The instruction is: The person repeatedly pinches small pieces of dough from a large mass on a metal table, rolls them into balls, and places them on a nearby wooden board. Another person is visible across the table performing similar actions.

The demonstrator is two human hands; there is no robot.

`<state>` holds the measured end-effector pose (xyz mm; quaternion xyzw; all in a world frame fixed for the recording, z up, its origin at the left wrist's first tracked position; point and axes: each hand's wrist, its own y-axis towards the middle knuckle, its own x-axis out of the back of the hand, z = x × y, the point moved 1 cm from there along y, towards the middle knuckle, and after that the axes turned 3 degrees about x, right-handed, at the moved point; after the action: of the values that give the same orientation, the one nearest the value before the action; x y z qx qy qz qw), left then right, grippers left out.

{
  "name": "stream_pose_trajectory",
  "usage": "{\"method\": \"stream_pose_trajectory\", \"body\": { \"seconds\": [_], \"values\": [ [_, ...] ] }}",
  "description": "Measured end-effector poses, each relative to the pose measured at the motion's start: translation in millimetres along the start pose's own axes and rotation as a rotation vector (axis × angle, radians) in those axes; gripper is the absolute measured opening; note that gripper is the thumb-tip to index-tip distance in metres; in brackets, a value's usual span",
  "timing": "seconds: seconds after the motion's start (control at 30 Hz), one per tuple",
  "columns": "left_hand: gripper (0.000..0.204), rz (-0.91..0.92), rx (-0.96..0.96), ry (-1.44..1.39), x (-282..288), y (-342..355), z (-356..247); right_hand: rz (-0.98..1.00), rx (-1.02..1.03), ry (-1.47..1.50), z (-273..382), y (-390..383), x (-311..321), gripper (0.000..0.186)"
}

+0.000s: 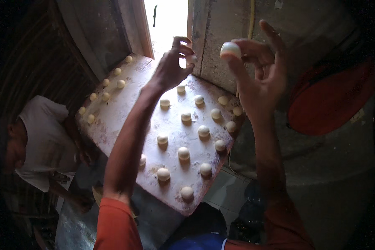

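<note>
Raised over the floured board [125,98], my right hand [260,77] pinches a round white dough ball [230,50] between thumb and fingertips, its other fingers spread. My left hand [171,66] reaches over the far part of the board, fingers curled round a pale dough ball [191,59] that is mostly hidden. Several more dough balls sit spaced apart in rows across the board, such as one near the front corner [187,193] and one in the middle [203,131]. My left forearm hides part of the board.
At the left stands another person in a white shirt [46,137], hands low beside a grey metal surface [81,227]. A bright opening [168,21] lies beyond the board's far edge. A large red rounded object [329,100] is at the right by the wall.
</note>
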<state>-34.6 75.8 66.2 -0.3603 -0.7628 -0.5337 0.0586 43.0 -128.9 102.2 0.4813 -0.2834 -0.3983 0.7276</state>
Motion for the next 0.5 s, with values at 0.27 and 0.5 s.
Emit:
{"method": "stream_pose_trajectory", "body": {
  "seconds": [0.27, 0.5],
  "values": [
    [0.085, 0.594, 0.538, 0.267, -39.0, -19.6, 43.4, 0.409, -0.419, -0.671, -51.3, -46.9, 1.9, 0.066],
    [0.055, 0.166, 0.503, 0.116, 153.4, -129.2, -98.7, 0.322, -0.440, 0.037, 133.7, -125.3, 13.8, 0.027]
  ]
}}
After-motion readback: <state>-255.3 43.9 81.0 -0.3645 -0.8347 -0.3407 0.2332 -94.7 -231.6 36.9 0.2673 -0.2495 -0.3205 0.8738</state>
